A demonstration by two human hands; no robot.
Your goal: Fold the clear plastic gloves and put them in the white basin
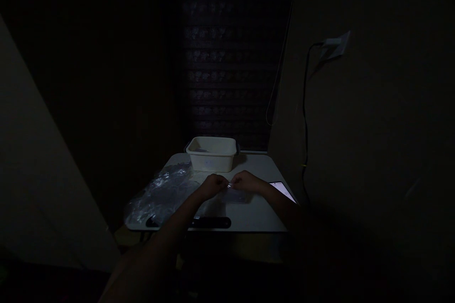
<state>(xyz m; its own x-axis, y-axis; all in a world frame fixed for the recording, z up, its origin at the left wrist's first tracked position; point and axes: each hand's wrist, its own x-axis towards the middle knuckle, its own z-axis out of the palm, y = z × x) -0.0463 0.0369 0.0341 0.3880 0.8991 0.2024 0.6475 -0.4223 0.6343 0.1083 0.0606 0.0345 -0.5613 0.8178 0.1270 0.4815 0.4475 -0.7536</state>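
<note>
Both hands meet over the middle of a small white table (254, 218). My left hand (214, 185) pinches one side of the upper edge of a clear plastic bag (234, 196). On the other side of that edge, my right hand (246, 182) is closed in a pinch, with the fingertips of both hands close together. The bag hangs flat just above or on the tabletop; I cannot tell which. Dim light hides the bag's contents, if any. A heap of clear plastic bags (163, 191) lies to the left of my left hand.
A white plastic tub (212, 161) with dark handles stands at the table's back, something pale inside. A lit phone (283, 191) lies by my right forearm. A dark slot or strip (211, 222) runs along the front edge. A cable (305, 104) hangs from a wall outlet.
</note>
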